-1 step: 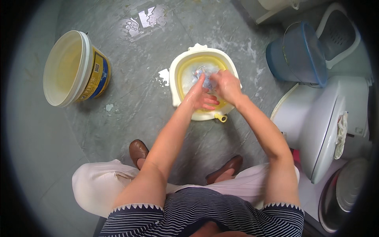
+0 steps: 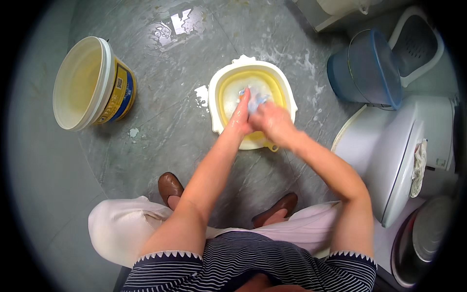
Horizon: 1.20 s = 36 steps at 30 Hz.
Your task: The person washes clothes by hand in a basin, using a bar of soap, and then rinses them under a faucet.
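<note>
A white and yellow basin (image 2: 216, 87) stands on the floor in front of me, with cloudy water inside. Over it, a wet, pale blue and white cloth (image 2: 258, 100) is bunched between my hands. My left hand (image 2: 241, 115) holds the cloth with its thumb pointing up along the near side; its other fingers are mostly hidden. Against the cloth from the right, my right hand (image 2: 273, 121) is curled and smeared by motion, and it covers part of my left hand. Both hands look wet.
To the left stands an open pale bucket (image 2: 78, 82) with a yellow and blue label. A blue bucket (image 2: 362, 68) with a wire handle is at the far right, near a white toilet (image 2: 389, 165). Water puddles (image 2: 181, 24) lie on the grey floor. A round metal lid (image 2: 433, 231) is at lower right.
My right hand has moved down and slightly left, closing over the cloth and my left hand. My left fingers, spread before, are now hidden. The cloth has come slightly nearer.
</note>
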Available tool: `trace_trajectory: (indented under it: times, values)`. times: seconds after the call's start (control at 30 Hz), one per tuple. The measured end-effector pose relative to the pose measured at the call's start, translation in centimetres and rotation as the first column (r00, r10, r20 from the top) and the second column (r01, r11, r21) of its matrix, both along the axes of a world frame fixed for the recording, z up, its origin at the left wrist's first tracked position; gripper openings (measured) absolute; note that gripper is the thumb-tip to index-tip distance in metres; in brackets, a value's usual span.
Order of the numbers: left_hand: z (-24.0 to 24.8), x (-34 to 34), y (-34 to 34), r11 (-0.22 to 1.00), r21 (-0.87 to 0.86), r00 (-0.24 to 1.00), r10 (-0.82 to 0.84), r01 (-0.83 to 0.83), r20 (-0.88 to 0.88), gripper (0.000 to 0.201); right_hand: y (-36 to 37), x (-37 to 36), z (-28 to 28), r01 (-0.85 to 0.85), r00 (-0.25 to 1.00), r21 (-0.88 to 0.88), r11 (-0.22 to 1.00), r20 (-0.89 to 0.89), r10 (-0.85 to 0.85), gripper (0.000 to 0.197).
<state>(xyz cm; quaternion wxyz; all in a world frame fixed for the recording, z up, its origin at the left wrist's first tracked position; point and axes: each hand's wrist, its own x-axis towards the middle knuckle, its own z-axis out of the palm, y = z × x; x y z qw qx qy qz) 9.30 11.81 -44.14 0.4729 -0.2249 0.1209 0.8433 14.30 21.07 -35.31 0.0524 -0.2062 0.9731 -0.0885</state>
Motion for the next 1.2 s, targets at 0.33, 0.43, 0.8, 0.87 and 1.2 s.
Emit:
trace_trajectory:
  times: [0.33,0.43,0.8,0.87,1.2]
  values:
    - [0.6,-0.7,-0.6,0.991,0.119,0.990,-0.075,0.060,0.122,0.032,0.6,0.6,7.9,-0.031,0.821,-0.502,0.865,0.481,0.308,0.022]
    - [1.6,-0.1,-0.7,0.908,0.406,0.987,-0.147,0.108,0.066,0.046,6.5,-4.1,5.6,0.629,0.700,-0.651,0.424,0.712,0.055,0.020]
    - [5.6,1.9,0.6,0.866,0.426,0.958,-0.180,0.262,-0.223,0.046,-0.8,0.2,-3.2,0.418,0.896,-0.474,-0.775,0.355,0.267,0.060]
    - [7.0,1.8,0.9,0.800,0.519,0.946,-0.185,0.302,-0.265,0.043,1.5,0.2,-2.5,0.361,0.910,-0.594,-0.719,0.393,0.132,0.057]
    - [5.6,1.0,1.3,0.924,-0.096,0.902,-0.382,0.370,-0.201,0.025,4.8,-3.4,-1.3,0.698,0.680,-0.647,-0.309,0.733,0.003,0.015]
